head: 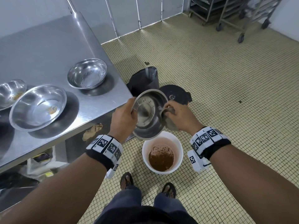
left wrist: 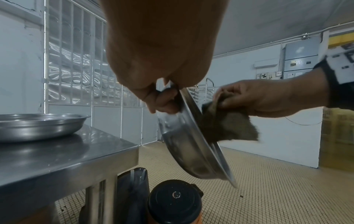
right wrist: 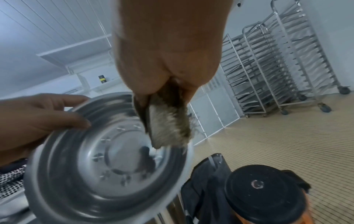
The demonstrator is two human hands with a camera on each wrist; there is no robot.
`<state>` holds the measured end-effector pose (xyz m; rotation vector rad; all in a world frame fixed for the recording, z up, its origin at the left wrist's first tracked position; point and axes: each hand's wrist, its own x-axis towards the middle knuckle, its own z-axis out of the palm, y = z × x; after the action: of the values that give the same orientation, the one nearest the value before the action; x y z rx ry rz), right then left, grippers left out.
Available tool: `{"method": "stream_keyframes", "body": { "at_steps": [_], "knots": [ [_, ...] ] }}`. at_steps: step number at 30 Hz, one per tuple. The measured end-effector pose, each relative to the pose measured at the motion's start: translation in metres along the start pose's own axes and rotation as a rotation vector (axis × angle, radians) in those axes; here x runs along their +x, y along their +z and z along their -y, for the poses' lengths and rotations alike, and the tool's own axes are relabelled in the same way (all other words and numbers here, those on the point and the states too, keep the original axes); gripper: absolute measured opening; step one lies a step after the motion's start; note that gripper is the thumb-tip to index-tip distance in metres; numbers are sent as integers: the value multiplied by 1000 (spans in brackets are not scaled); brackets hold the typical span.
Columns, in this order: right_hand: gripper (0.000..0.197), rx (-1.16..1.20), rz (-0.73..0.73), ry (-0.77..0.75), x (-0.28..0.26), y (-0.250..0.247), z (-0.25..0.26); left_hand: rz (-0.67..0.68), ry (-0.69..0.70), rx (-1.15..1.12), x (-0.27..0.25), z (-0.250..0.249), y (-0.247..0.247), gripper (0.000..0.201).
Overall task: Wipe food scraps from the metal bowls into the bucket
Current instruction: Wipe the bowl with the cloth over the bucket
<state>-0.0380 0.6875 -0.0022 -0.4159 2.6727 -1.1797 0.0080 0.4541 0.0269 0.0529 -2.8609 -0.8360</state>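
My left hand grips the rim of a metal bowl, tilted on edge above the white bucket, which holds brown slop. My right hand holds a grey-brown cloth against the bowl's right rim. The bowl's inside looks shiny. On the steel table stand more metal bowls: one near the corner, one with scraps, and one at the left edge with scraps.
A black bag and a black-lidded container stand on the tiled floor beyond the bucket. Wheeled metal racks line the far right wall. A crumpled rag lies under the table. My sandalled feet are just behind the bucket.
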Motion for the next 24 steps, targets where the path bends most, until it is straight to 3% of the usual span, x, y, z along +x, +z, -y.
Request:
{"method": "stream_keyframes", "body": {
  "at_steps": [4,9,12,14,19,21,24],
  "knots": [
    [24,-186,-240,-146,11,18,14,-1,-35,-40,-3,-8,-2,34],
    [29,-507,123,-198,-6,63,0,-34,-25,-105,1,-6,-5,38],
    [39,-417,111,-398,-19,68,-6,-47,-55,-118,2,-1,-10,40],
    [38,-402,158,-454,-25,66,-4,-55,-60,-120,1,2,-11,41],
    [27,-327,282,-257,-30,47,-7,-62,-103,-119,-4,8,-11,41],
    [25,-227,189,-167,-22,34,-5,-65,-104,-120,-3,10,-11,39],
    [25,0,-68,-59,-4,23,3,-20,-91,-141,-5,10,-8,34]
  ]
}}
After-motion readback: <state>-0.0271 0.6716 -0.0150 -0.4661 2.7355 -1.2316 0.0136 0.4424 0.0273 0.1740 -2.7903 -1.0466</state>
